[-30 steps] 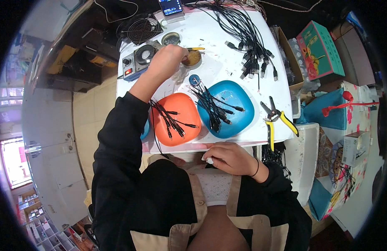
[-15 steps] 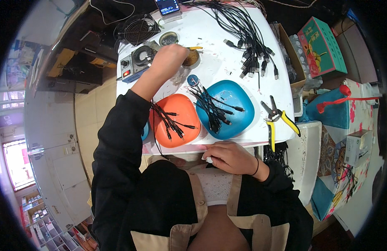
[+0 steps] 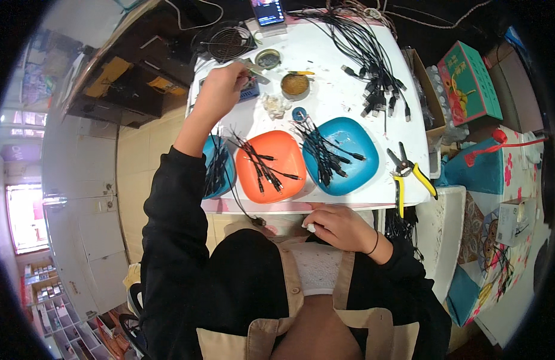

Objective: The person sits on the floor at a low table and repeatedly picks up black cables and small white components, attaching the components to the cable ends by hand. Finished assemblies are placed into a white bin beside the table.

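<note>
My left hand (image 3: 223, 88) is raised over the far left of the table, beside a grey-blue box-shaped device (image 3: 250, 93) that it partly covers. Its fingers are closed; a grey, flat-looking piece (image 3: 259, 75) shows beside them, and I cannot make out whether they hold it. My right hand (image 3: 343, 228) rests near my lap at the front table edge, closed on a small white wad (image 3: 311, 228). Between my hands stand an orange bowl (image 3: 292, 156) and a blue bowl (image 3: 364, 171), with black cables (image 3: 325, 159) lying in both. A round tin of brownish stuff (image 3: 295, 87) sits beyond them.
A second blue bowl (image 3: 232, 174) holds more cables at the left. Yellow-handled wire strippers (image 3: 409, 171) lie at the right. Black USB cables (image 3: 382, 87) spread over the back, near a phone (image 3: 267, 12). A fan (image 3: 229, 43), an open tin (image 3: 268, 59) and crumpled tissue (image 3: 277, 105) are also there.
My left hand has moved from the brownish tin left to the device, uncovering the tin and the tissue. The view has shifted, showing more of the left blue bowl. My right hand keeps its grip.
</note>
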Motion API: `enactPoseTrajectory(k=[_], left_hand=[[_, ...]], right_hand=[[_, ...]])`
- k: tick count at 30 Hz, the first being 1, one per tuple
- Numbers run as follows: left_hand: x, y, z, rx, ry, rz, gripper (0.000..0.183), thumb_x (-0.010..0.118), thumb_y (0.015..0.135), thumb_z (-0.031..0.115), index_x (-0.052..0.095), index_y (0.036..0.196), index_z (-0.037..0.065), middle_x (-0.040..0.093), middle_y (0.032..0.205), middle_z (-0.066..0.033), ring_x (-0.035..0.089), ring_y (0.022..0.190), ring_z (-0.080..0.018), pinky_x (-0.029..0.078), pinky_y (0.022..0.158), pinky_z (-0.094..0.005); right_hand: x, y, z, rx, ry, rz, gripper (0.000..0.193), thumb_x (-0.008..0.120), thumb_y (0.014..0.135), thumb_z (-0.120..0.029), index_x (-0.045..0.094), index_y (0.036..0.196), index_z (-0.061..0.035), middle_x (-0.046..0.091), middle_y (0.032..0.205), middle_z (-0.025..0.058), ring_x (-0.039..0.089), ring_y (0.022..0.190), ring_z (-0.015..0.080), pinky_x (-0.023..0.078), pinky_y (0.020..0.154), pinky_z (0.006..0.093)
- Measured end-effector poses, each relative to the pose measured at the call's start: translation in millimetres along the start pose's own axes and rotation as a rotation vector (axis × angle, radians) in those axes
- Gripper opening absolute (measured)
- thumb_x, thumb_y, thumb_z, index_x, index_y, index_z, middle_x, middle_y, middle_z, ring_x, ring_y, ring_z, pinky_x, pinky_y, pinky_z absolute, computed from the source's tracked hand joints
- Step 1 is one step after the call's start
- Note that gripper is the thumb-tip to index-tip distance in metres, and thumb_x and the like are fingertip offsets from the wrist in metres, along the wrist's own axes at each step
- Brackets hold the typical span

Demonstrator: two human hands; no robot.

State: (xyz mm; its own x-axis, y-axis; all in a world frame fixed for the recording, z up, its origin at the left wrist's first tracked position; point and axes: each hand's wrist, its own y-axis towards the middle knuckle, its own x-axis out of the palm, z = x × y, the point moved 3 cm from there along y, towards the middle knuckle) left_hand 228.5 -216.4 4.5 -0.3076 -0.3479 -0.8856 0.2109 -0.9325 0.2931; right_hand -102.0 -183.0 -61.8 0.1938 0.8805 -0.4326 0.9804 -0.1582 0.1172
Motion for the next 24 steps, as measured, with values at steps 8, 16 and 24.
enactPoseTrajectory(k=[8, 16, 24], left_hand=[[-23.1, -10.8, -53.1, -0.137, 0.171, -0.032, 0.01, 0.063, 0.079, 0.001, 0.063, 0.088, -0.003, 0.064, 0.074, -0.0187, 0.064, 0.068, -0.0333, 0.049, 0.063, -0.0364], [-11.0, 3.7, -67.0, -0.121, 0.236, -0.093, 0.009, 0.064, 0.079, 0.005, 0.064, 0.085, -0.002, 0.063, 0.072, -0.0206, 0.063, 0.069, -0.0367, 0.049, 0.063, -0.0405], [-6.3, 18.4, -63.8, -0.183, 0.338, -0.192, 0.01, 0.06, 0.074, 0.002, 0.067, 0.081, 0.001, 0.064, 0.08, -0.0222, 0.063, 0.08, -0.0388, 0.051, 0.072, -0.0442]], right_hand=[[15.3, 4.2, -0.7, -0.023, -0.003, -0.056, 0.013, 0.058, 0.081, -0.008, 0.059, 0.094, -0.0053, 0.059, 0.085, 0.015, 0.059, 0.086, 0.0347, 0.047, 0.081, 0.0414], [12.0, 7.5, -1.2, 0.03, -0.009, -0.089, 0.013, 0.059, 0.082, -0.01, 0.059, 0.094, -0.0045, 0.061, 0.088, 0.0146, 0.059, 0.089, 0.0334, 0.046, 0.088, 0.0411], [7.2, 9.0, 0.8, 0.002, -0.014, -0.062, 0.013, 0.057, 0.084, -0.011, 0.059, 0.094, -0.003, 0.061, 0.089, 0.0156, 0.059, 0.091, 0.0339, 0.045, 0.094, 0.0411]])
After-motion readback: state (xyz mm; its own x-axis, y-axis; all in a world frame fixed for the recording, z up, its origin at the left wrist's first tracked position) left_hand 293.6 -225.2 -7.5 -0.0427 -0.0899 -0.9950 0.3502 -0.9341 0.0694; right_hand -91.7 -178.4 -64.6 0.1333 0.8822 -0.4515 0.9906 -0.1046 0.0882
